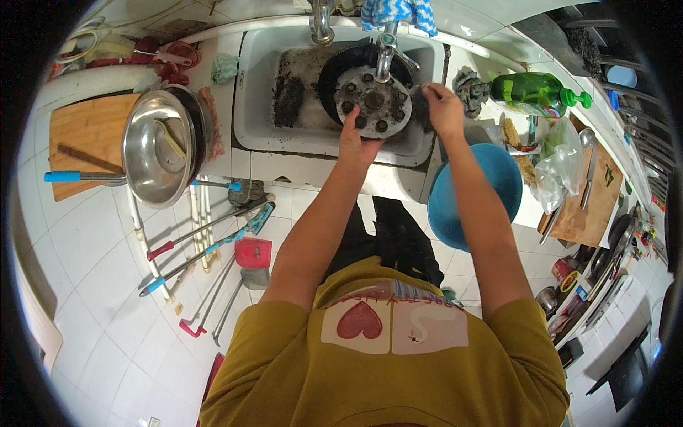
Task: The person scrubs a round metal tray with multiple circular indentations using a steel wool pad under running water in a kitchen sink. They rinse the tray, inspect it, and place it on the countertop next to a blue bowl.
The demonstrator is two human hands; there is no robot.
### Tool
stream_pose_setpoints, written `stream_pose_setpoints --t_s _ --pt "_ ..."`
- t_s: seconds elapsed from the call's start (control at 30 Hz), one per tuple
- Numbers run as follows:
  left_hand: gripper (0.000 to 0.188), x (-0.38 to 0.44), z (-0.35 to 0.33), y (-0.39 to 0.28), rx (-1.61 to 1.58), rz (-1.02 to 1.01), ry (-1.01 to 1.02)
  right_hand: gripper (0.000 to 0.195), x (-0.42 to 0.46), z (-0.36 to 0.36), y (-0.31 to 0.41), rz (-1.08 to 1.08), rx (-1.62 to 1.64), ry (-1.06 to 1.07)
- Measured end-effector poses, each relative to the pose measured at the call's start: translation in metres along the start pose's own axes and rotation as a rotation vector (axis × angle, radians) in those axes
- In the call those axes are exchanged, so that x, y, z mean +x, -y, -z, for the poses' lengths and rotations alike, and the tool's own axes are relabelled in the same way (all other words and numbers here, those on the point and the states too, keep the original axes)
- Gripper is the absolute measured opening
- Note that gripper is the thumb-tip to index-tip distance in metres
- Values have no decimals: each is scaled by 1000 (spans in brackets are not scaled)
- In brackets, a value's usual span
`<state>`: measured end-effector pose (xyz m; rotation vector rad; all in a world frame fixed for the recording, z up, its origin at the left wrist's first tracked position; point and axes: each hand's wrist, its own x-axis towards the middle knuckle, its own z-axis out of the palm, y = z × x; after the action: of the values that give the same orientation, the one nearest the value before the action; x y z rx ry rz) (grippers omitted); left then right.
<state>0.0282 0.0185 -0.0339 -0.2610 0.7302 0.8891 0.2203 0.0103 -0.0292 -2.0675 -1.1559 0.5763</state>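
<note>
My left hand (358, 140) grips the lower edge of a round grey disc (395, 115) with a ring of dark round knobs or holes. The disc is tilted under the spout of a chrome faucet (387, 53), over a black round pan (328, 80) in the soiled white sink (256, 128). To the right of the disc, my right hand (447, 109) is raised at the sink's right side with its fingertips drawn together. Something dark and blurred lies beside those fingertips; whether they hold it cannot be told.
A blue basin (475, 192) stands below my right forearm. Right of the sink are a crumpled dark cloth (471, 93), a green pump bottle (525, 93) and a cutting board with a knife (589, 181). Steel bowls (155, 184) and a wooden board (85, 117) are at left.
</note>
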Motion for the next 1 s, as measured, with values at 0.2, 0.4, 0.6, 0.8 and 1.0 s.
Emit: stream_pose_setpoints --t_s 0.2,0.4,0.6,0.8,1.0 --pt "55 -3 10 -8 70 55 2 14 18 25 25 384 -73 2" --pt "48 3 11 -14 101 53 71 14 15 13 64 693 -265 274" --pt "57 -9 -12 -10 340 -115 27 13 9 7 82 580 -363 176" --pt "58 -2 -12 9 284 -233 6 11 -10 -14 68 420 -403 198" --pt "55 0 -1 -2 333 -195 1 13 -19 -19 66 624 -246 321"
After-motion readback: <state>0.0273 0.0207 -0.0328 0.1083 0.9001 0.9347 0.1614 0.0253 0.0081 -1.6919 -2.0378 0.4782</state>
